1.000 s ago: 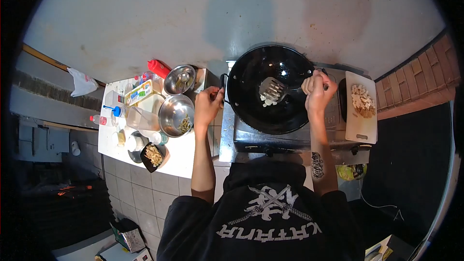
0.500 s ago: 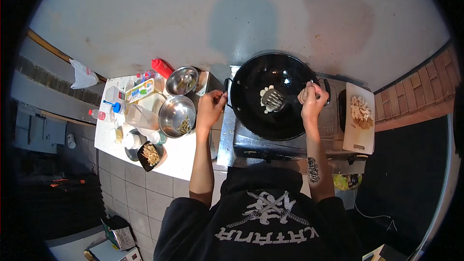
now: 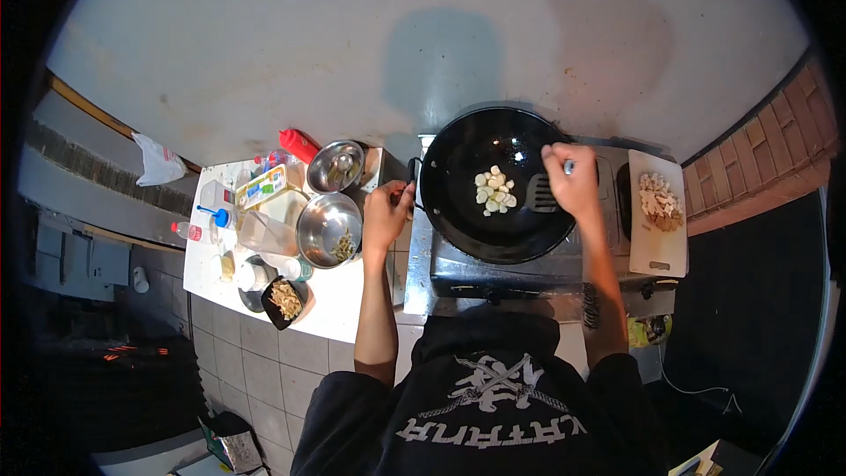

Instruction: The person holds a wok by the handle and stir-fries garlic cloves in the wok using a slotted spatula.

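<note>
A large black wok [image 3: 476,234] sits on the metal stove. Small pale chunks of food [image 3: 495,191] lie clustered in its middle. My left hand [image 3: 388,213] is closed on the wok's left loop handle [image 3: 413,183]. Over the wok's right side, my right hand [image 3: 571,180] grips a slotted spatula [image 3: 542,194] by its handle. The spatula's dark slotted blade is inside the wok, just right of the pale chunks and apart from them.
On the right, a white cutting board [image 3: 656,242] carries chopped pale food. The left table [image 3: 339,304] holds steel bowls [image 3: 329,229], a red squeeze bottle [image 3: 298,145], a plastic jug [image 3: 264,231] and a black dish of shredded food [image 3: 284,301]. Behind the stove rises a wall [image 3: 291,53].
The spatula has moved right, off the pale chunks, which now show fully. My right hand has turned and shifted slightly. My left hand stays at the handle. The whole view has shifted a little.
</note>
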Available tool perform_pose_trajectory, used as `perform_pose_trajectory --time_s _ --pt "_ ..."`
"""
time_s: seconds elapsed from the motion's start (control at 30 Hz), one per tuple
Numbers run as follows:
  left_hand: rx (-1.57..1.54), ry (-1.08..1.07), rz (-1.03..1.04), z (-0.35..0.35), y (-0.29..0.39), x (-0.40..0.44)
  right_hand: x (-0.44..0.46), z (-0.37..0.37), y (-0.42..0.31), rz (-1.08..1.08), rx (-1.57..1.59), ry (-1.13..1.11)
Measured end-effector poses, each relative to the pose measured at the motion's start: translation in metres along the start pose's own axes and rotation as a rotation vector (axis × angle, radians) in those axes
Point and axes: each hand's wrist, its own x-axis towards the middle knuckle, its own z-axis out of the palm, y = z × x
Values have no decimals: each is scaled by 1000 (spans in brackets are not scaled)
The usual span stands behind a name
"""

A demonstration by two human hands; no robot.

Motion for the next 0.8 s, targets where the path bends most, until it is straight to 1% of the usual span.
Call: perform_pose_trajectory --time_s 0.03,0.07,0.13,0.17,0.23,0.27,0.33,0.37,0.4,0.47,0.5,0.53,0.6,0.63,0.7,0.73,0.8 --pt "-1 1 3 0 0 0 -2 7 0 36 47 -8" --pt "3 -4 -4 0 0 0 -9 18 24 117 137 7" --pt "8 -6 -12 0 -2 0 -16 39 37 281 408 170" --pt "14 -1 0 1 -6 0 -18 42 36 278 408 169" --pt "21 8 16 0 -5 1 -22 45 27 335 811 244" --pt "15 -10 -16 0 -4 1 -22 44 23 329 813 240" --pt "8 -29 -55 -1 -1 -1 -24 40 12 183 752 162" --pt "10 -11 -50 -1 0 -1 -24 34 7 98 591 107" --pt "12 6 -43 0 1 -1 -22 27 -8 98 590 107" --pt "15 25 -23 2 -4 -2 -19 17 -35 -247 255 -102" --pt "21 47 -7 3 -5 -1 -24 17 -37 -230 262 -212" --pt "20 54 -7 4 -7 -1 -26 17 -45 -319 249 -231" --pt "3 73 -11 5 -10 -3 -31 15 -42 -377 205 -290" --pt "3 83 -17 8 -17 -3 -34 13 -39 -382 209 -299" --pt "36 96 61 11 -27 -1 -36 8 -33 -370 180 -274" --pt "38 102 59 9 -27 -2 -37 6 -32 -363 185 -217" --pt "22 63 -21 7 -19 -3 -40 3 -28 -325 139 -31"
